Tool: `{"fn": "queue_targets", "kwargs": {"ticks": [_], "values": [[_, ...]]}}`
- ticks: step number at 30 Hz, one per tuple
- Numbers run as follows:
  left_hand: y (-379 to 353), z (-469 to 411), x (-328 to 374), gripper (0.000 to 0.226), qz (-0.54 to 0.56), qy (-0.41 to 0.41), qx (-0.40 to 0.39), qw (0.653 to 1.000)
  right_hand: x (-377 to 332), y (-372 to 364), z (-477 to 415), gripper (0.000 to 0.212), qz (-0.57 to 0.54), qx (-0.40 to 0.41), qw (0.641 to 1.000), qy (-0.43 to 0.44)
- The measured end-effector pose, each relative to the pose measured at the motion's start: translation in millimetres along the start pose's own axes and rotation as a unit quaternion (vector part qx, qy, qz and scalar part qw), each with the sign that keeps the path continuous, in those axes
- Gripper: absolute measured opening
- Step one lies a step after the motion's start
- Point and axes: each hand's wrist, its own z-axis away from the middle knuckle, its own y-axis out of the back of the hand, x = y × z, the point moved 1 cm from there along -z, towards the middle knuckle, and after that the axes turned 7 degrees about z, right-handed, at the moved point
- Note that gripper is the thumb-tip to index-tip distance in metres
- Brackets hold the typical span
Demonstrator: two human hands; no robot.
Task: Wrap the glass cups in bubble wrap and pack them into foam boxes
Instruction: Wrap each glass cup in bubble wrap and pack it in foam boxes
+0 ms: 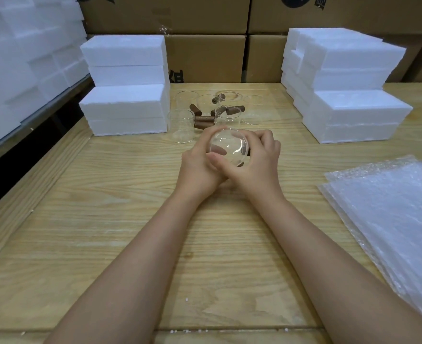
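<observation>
Over the wooden table, left hand and right hand together grip one glass cup, apparently tilted.

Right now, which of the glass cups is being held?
The glass cup gripped between the left hand and right hand; the other cups stand untouched on the table behind it.

Even, soft indoor light, faint shadows; wide-angle bending and softness toward edges.
</observation>
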Motion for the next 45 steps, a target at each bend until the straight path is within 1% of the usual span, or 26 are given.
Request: {"fn": "queue_targets", "kwargs": {"ticks": [3,6,8,10,12,13,16,18,21,24,26,28,30,31,32,33,36,41,43,45], "values": [[1,-1,1,0.066,0.023,0.010,0.012,1.000,1,1,1,0.068,0.019,-0.007,0.999,0.035],[2,-1,3,0.067,0.066,0.031,0.012,0.997,3,2,1,0.060,0.003,-0.009,0.998,0.067],[2,-1,3,0.065,0.090,0.044,0.014,0.995,3,3,0,0.047,-0.065,0.010,0.996,0.062],[3,-1,4,0.064,0.093,0.036,0.012,0.995,3,4,-2,0.030,-0.141,0.053,0.988,0.031],[3,-1,5,0.066,0.093,0.027,0.011,0.995,6,4,-5,0.017,-0.151,0.084,0.985,-0.007],[3,0,6,0.067,0.096,0.026,0.011,0.995,9,3,-6,0.016,-0.147,0.086,0.985,-0.028],[2,0,5,0.071,0.091,0.018,0.005,0.996,18,-1,-10,0.024,-0.136,0.089,0.985,-0.062],[2,0,4,0.072,0.087,0.006,0.001,0.996,19,-2,-11,0.026,-0.128,0.094,0.986,-0.051],[2,0,4,0.076,0.100,-0.003,-0.006,0.995,17,-3,-10,0.022,-0.114,0.108,0.987,-0.015],[1,-1,5,0.089,0.117,0.009,-0.026,0.993,15,-2,-8,0.021,-0.105,0.119,0.987,0.001],[0,-1,5,0.106,0.131,0.018,-0.043,0.990,13,-1,-8,0.020,-0.100,0.127,0.987,0.010],[1,1,5,0.121,0.164,0.040,-0.069,0.983,13,0,-8,0.019,-0.095,0.145,0.985,0.017],[3,1,4,0.128,0.214,0.070,-0.100,0.969,13,2,-9,0.018,-0.092,0.166,0.982,0.017],[4,1,5,0.127,0.242,0.091,-0.114,0.959,13,3,-9,0.017,-0.092,0.175,0.980,0.018],[4,0,6,0.120,0.270,0.116,-0.120,0.948,13,4,-9,0.016,-0.093,0.182,0.979,0.022],[5,0,8,0.112,0.300,0.143,-0.116,0.936,12,5,-9,0.015,-0.091,0.185,0.978,0.030],[7,-4,12,0.105,0.347,0.215,-0.096,0.908,7,6,-6,0.014,-0.074,0.183,0.977,0.078],[10,-7,8,0.076,0.395,0.225,-0.080,0.887,0,4,-2,0.027,-0.028,0.178,0.973,0.147],[12,-7,10,0.061,0.411,0.223,-0.080,0.880,0,4,-2,0.023,-0.027,0.169,0.972,0.161],[13,-7,11,0.045,0.432,0.214,-0.081,0.872,1,3,-1,0.014,-0.072,0.147,0.976,0.143]]}}
